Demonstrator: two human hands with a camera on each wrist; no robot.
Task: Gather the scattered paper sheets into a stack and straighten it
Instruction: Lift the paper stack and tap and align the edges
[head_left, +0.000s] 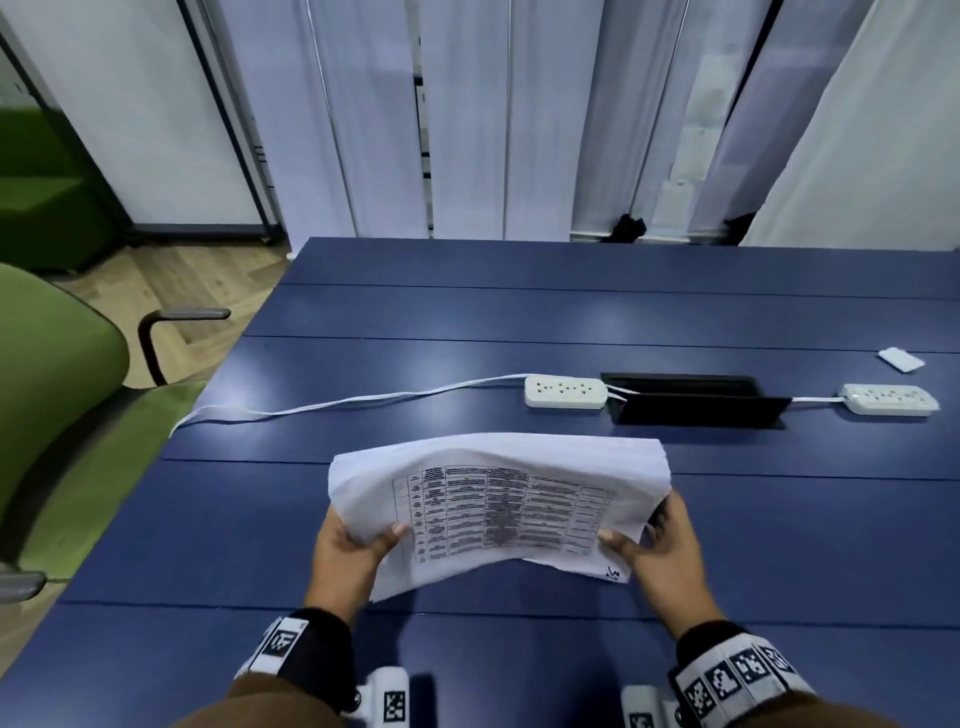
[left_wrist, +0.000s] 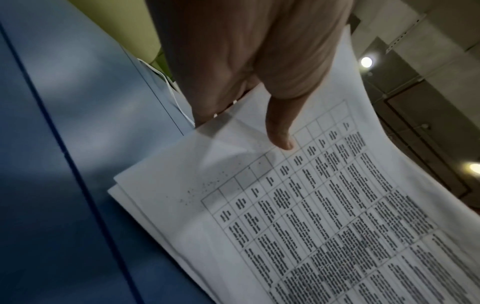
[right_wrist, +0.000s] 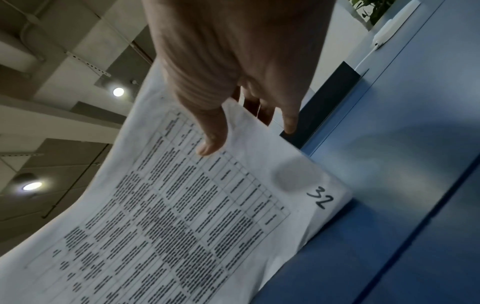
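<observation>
A stack of white paper sheets (head_left: 493, 499) with a printed table on the top page stands tilted on its lower long edge on the blue table (head_left: 467, 322). It bows in the middle. My left hand (head_left: 353, 545) grips its left short edge, thumb on the printed face (left_wrist: 280, 131) and fingers behind. On the other short edge my right hand (head_left: 660, 545) holds the same way, thumb on top (right_wrist: 210, 142) and fingers behind. The sheet corners at the lower left (left_wrist: 122, 185) are slightly offset. A handwritten number (right_wrist: 320, 197) marks the lower right corner.
Two white power strips (head_left: 565, 392) (head_left: 891, 399) lie beyond the stack, either side of a black cable hatch (head_left: 696, 400); a white cord (head_left: 337, 402) trails left. A small white card (head_left: 901, 359) lies far right. A green chair (head_left: 57, 395) stands by the table's left edge.
</observation>
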